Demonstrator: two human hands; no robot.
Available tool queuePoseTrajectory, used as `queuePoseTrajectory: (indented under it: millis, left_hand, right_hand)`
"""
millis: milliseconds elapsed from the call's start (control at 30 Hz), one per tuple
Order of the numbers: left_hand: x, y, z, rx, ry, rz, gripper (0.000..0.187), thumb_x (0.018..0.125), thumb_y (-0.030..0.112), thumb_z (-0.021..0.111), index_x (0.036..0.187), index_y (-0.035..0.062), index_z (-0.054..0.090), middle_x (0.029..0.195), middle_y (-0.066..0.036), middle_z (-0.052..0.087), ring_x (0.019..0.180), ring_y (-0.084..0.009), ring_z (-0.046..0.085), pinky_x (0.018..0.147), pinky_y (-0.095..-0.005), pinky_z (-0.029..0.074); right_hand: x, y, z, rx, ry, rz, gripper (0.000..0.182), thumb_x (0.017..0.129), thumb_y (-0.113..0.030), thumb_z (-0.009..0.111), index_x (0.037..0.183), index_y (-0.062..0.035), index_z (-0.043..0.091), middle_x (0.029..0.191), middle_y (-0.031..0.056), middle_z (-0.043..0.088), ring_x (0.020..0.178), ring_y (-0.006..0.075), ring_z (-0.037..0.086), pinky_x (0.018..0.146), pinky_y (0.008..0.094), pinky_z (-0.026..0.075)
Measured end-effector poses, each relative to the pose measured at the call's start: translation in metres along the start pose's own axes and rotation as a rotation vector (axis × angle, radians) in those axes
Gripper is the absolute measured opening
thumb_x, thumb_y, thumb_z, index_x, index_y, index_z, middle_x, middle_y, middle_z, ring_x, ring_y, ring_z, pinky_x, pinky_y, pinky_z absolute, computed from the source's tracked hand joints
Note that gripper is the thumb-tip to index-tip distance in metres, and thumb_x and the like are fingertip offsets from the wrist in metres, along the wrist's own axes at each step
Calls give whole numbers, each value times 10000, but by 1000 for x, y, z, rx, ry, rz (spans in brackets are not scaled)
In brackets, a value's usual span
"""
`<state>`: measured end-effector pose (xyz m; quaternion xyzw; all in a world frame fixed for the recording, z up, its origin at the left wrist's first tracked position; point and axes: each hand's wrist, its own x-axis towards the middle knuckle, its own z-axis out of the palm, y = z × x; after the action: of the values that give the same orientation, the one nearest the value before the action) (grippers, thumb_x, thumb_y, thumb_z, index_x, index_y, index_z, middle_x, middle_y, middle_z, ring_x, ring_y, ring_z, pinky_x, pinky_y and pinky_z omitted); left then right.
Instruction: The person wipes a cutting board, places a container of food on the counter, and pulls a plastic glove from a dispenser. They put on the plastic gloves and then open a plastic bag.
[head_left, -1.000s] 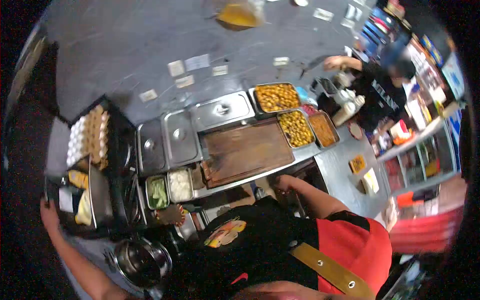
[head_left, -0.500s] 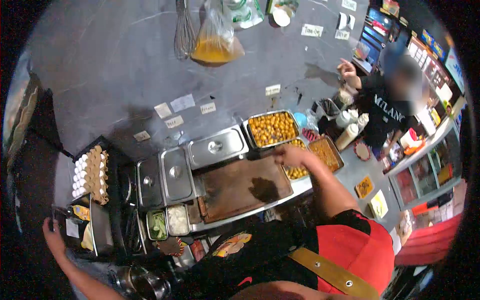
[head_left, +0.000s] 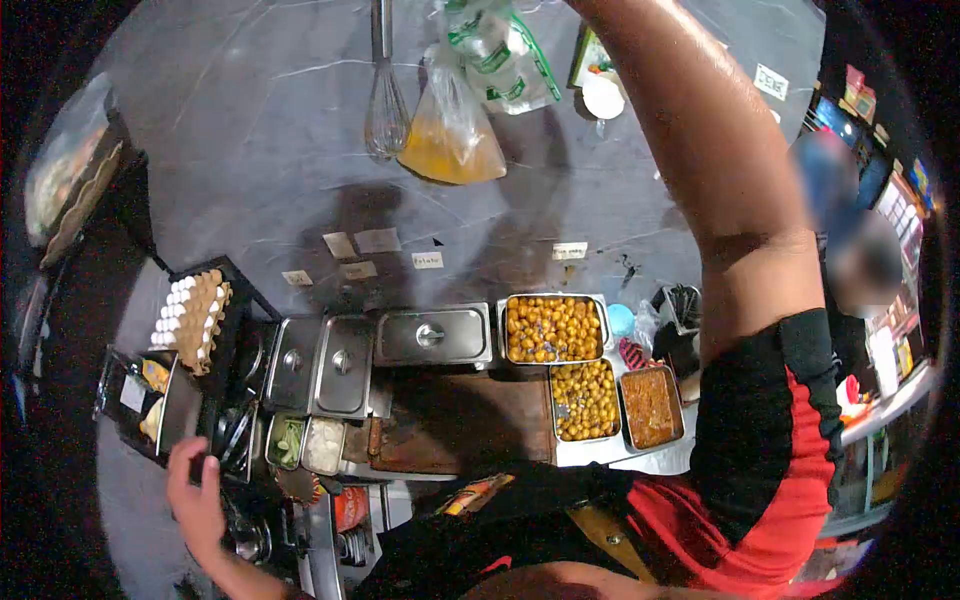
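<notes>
My left hand [head_left: 197, 500] is at the lower left with its fingers apart, holding nothing. It is nearest to a dark box with a metal side panel [head_left: 180, 408] and a slot of dark utensils [head_left: 237, 438]. My right arm [head_left: 735, 170] stretches up past the top edge, so the right hand is out of sight. Left of that arm, a whisk [head_left: 386, 115] and a clear bag of orange-yellow liquid [head_left: 455, 150] hang on the grey wall. Below are two pans of small round orange-brown balls [head_left: 553, 330] and a pan of brown sauce [head_left: 651, 405].
A brown board [head_left: 460, 420] lies before lidded steel pans [head_left: 433, 335]. Small pans hold green slices [head_left: 289, 442] and chopped white pieces [head_left: 324, 445]. Egg trays [head_left: 190, 318] stand at left. Another person [head_left: 865, 260] is partly visible at right, behind my arm.
My right hand has gone from beside the pans of balls up past the top edge. My left hand has moved right and down from the far-left box's edge. The view has shifted.
</notes>
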<state>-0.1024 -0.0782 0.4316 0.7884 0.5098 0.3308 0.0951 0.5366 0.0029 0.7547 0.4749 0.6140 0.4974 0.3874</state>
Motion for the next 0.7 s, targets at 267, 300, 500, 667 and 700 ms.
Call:
queuePoseTrajectory:
  millis: [267, 300, 500, 667, 700]
  left_hand:
    - [-13, -2, 25, -138, -20, -101, 176, 914, -4, 609, 1087, 1, 645, 1047, -70, 646, 920, -156, 585, 826, -283, 469]
    - [-6, -5, 26, -146, -27, -99, 176, 914, -4, 609, 1087, 1, 645, 1047, -70, 646, 920, -156, 585, 826, -283, 469]
    - [60, -13, 28, -291, -79, 22, 186, 902, -2, 591, 1080, -28, 639, 1073, -99, 650, 973, -174, 614, 895, -301, 486]
    - [105, -28, 28, -304, -145, 88, 203, 852, -20, 619, 1055, -19, 639, 1042, -92, 647, 944, -171, 621, 885, -296, 489]
    - [111, -31, 26, -310, -154, 96, 203, 852, -20, 619, 1055, -19, 639, 1042, -92, 647, 944, -171, 621, 885, -296, 489]
  right_hand:
    - [-30, 1, -61, 1074, -627, 324, 597, 846, -426, 766, 1311, -63, 672, 1305, 193, 665, 1016, 336, 730, 849, 456, 600]
    - [-27, 0, -59, 1070, -638, 326, 597, 846, -426, 766, 1311, -63, 672, 1305, 193, 665, 1016, 336, 730, 849, 456, 600]
    - [-15, -3, -54, 1026, -795, 293, 498, 863, -320, 750, 1269, -42, 674, 1226, 230, 684, 982, 322, 739, 771, 448, 616]
    - [-21, 9, -43, 1241, -623, 578, 354, 876, -207, 679, 1178, -24, 695, 938, 162, 736, 746, 249, 733, 649, 412, 607]
    - [-22, 9, -45, 1305, -589, 627, 335, 873, -205, 678, 1151, -19, 701, 889, 148, 733, 713, 237, 725, 638, 409, 602]
